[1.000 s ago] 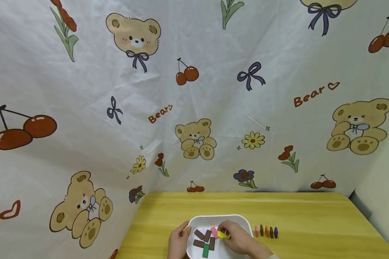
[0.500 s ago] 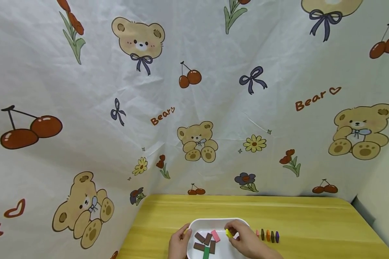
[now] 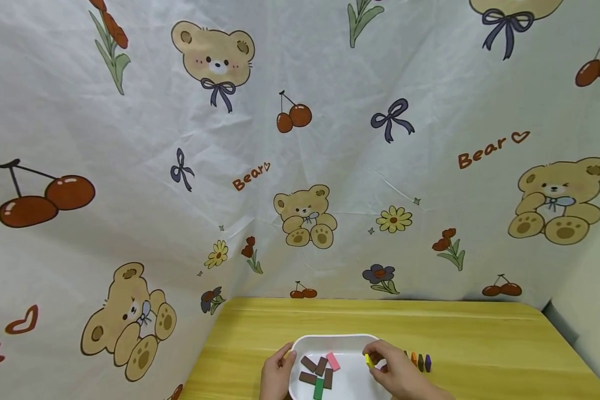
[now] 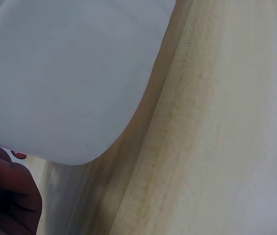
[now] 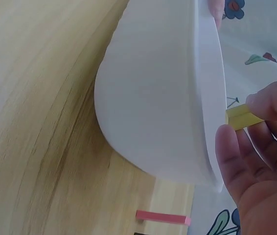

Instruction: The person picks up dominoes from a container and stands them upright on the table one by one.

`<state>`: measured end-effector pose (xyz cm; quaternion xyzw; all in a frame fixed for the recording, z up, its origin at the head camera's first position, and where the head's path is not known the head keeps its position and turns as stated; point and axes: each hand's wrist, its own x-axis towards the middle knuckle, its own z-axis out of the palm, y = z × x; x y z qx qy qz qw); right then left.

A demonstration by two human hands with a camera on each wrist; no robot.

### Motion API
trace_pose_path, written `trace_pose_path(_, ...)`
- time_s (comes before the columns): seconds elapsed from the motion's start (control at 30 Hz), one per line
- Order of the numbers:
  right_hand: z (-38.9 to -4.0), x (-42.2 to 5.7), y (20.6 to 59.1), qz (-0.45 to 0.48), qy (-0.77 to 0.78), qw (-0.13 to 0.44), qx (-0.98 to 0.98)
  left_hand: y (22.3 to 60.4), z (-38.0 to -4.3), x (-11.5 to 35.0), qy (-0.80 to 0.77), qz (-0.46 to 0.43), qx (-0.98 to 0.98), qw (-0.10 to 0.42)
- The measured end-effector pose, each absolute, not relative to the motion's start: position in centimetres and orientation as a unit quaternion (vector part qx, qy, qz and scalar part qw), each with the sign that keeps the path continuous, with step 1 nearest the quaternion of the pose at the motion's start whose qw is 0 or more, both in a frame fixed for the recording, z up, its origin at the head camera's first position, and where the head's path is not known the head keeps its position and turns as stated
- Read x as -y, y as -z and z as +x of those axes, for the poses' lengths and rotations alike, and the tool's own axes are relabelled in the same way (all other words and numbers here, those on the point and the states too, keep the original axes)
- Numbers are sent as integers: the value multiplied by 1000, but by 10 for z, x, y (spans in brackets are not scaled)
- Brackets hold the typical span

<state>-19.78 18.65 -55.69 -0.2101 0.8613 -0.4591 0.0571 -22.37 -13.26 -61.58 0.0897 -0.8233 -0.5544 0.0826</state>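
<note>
My left hand (image 3: 277, 372) grips the left rim of a white plastic tray (image 3: 351, 380), its thumb curled over the edge. In the left wrist view, the curled fingers of the left hand (image 4: 13, 193) show at the tray's (image 4: 70, 83) corner. Between thumb and fingertips, my right hand (image 3: 400, 369) pinches a small yellow block (image 3: 368, 360) above the tray's right side. The yellow block (image 5: 243, 117) sits right by the rim in the right wrist view. Inside the tray lie several brown blocks (image 3: 307, 378), a pink block (image 3: 333, 361) and a green block (image 3: 318, 389).
Right of the tray, small blocks stand in a row on the yellow wood-grain table (image 3: 490, 344), among them an orange block (image 3: 414, 360) and a purple block (image 3: 428, 363). A pink block (image 5: 163, 217) is there too. A bear-print cloth (image 3: 330, 150) hangs behind.
My right hand has carried the yellow block from beside the pink block rightward, toward the tray's right rim, and now covers part of the row outside. The left hand keeps its grip.
</note>
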Motion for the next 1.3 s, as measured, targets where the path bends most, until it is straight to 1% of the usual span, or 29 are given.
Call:
trace_pose_path(0.2, -191, -196, 556, -213, 485, 64, -846, 616, -223, 134, 558, 84, 821, 84)
trace_pose_path(0.4, -185, -206, 557, -204, 481, 51, -851, 617, -223, 134, 558, 87, 821, 82)
trace_pose_path(0.7, -181, -226, 559, -166, 514, 66, -839, 615, -224, 133, 558, 89, 821, 81)
trace_pose_path(0.83, -180, -236, 563, -166, 527, 70, -830, 616, -224, 132, 559, 88, 821, 78)
trace_pose_path(0.93, -179, -243, 567, -186, 533, 53, -824, 617, -224, 133, 557, 91, 822, 78)
trace_pose_path(1.07, -177, -251, 573, -206, 523, 12, -827, 617, -226, 133, 559, 94, 821, 73)
trace_pose_path(1.17, -176, -258, 574, -179, 512, 11, -840, 618, -226, 133, 559, 92, 820, 75)
trace_pose_path(1.3, -175, -268, 573, -126, 508, 38, -851, 619, -226, 133, 559, 88, 820, 81)
